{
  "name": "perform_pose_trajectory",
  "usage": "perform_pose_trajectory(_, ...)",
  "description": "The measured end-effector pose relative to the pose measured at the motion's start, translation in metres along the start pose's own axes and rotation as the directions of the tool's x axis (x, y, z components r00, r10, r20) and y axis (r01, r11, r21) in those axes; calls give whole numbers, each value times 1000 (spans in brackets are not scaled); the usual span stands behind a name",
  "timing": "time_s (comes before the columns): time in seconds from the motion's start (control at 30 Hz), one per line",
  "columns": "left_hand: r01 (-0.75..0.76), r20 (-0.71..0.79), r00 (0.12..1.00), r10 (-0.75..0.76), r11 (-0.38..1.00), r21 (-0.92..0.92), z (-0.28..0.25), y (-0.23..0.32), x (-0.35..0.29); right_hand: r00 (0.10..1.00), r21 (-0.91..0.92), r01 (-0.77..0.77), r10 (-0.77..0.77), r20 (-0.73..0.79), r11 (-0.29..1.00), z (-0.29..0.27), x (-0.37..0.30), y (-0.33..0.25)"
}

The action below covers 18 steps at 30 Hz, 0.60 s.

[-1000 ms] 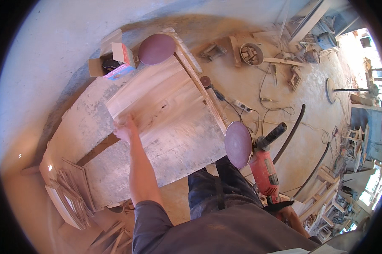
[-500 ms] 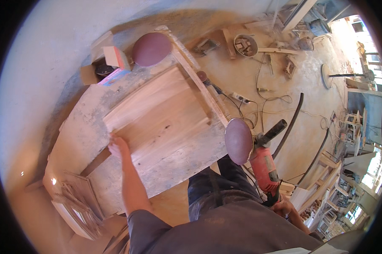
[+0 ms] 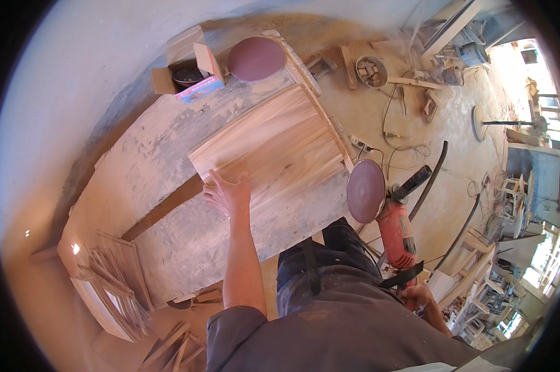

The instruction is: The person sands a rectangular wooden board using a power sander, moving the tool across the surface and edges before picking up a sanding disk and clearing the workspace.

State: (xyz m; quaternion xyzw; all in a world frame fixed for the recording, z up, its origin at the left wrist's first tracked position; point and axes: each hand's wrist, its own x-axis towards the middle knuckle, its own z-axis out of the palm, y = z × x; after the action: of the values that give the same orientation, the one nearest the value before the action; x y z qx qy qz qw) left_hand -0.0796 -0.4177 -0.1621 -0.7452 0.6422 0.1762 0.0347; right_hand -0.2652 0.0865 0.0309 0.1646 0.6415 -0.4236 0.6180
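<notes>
A pale wooden panel [image 3: 273, 146] lies flat on the worn workbench [image 3: 211, 245], its far right edge against a wooden strip [image 3: 320, 105] along the bench's edge. My left hand [image 3: 229, 195] rests at the panel's near left corner, fingers spread on and beside its edge. Low on the right, my right hand [image 3: 420, 294] is wrapped round the rear of a red power sander [image 3: 396, 235]. The sander has a black side handle [image 3: 413, 184] and a round purple-brown sanding disc [image 3: 365, 191], which stands tilted just off the bench's right corner, apart from the panel.
At the bench's far end sit another round sanding disc [image 3: 257, 59] and an opened cardboard box [image 3: 199, 87]. A long slot [image 3: 162, 208] runs through the bench top. Thin boards [image 3: 109, 297] lean at left. Rightward on the floor are a bucket of wood scraps [image 3: 371, 72], cables and a power strip [image 3: 360, 144].
The panel has slid right and away until it meets the wooden strip, my left hand moving with its edge. My left fingers have spread. The sander stays in my right hand.
</notes>
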Motion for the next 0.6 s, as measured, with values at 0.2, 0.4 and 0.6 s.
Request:
perform_pose_trajectory(0.2,-191,-257,963,85,886,-422,31,-47,-64,991,-114,104,-113,-72,988,65,-14,-43)
perform_pose_trajectory(0.4,536,471,601,646,111,-837,-10,27,-211,931,-537,346,-351,98,769,108,48,-91)
perform_pose_trajectory(0.6,669,438,695,571,-289,-685,-14,66,-156,665,-880,474,-670,330,38,138,131,-124)
